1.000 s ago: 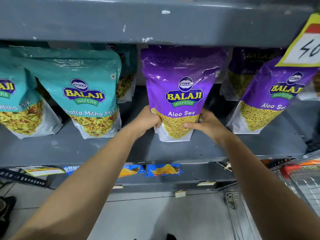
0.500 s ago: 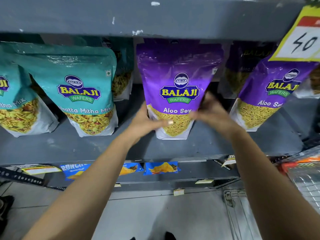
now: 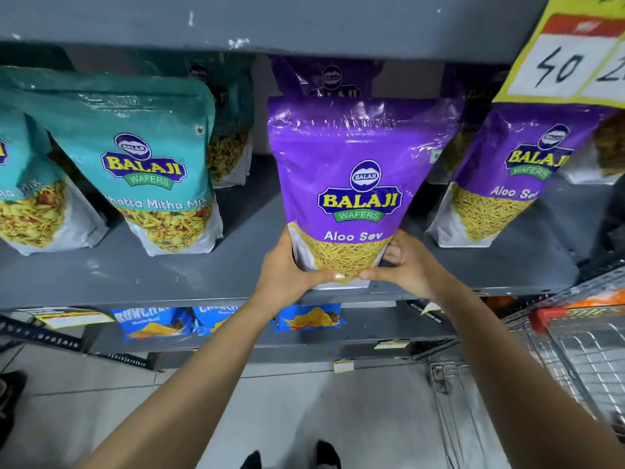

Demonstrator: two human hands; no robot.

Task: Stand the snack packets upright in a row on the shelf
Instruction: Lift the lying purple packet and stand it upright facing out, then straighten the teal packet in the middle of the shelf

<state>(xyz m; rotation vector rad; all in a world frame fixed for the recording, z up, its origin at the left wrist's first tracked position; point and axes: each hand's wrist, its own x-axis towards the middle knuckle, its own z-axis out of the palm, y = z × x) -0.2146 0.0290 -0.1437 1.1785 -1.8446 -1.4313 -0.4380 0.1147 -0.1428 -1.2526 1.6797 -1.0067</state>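
Note:
A purple Aloo Sev packet [image 3: 358, 184] stands upright at the front edge of the grey shelf [image 3: 142, 275]. My left hand [image 3: 284, 269] grips its lower left corner and my right hand [image 3: 406, 265] its lower right corner, thumbs meeting across the bottom front. Behind it another purple packet [image 3: 329, 77] shows only its top. A second Aloo Sev packet [image 3: 514, 177] leans on the right. Two teal Khatta Mitha Mix packets [image 3: 148, 170] [image 3: 27, 198] stand on the left, with one more teal packet [image 3: 230, 143] behind them.
A yellow price tag [image 3: 571, 55] hangs from the upper shelf at the top right. Blue chip packets [image 3: 155, 323] lie on the lower shelf. A wire trolley [image 3: 575, 346] stands at the right. My shoes [image 3: 291, 456] show on the floor below.
The purple packet has come forward to the shelf's front edge. Both hands, which had loosened and shifted on it half a second ago, now clasp its lower corners.

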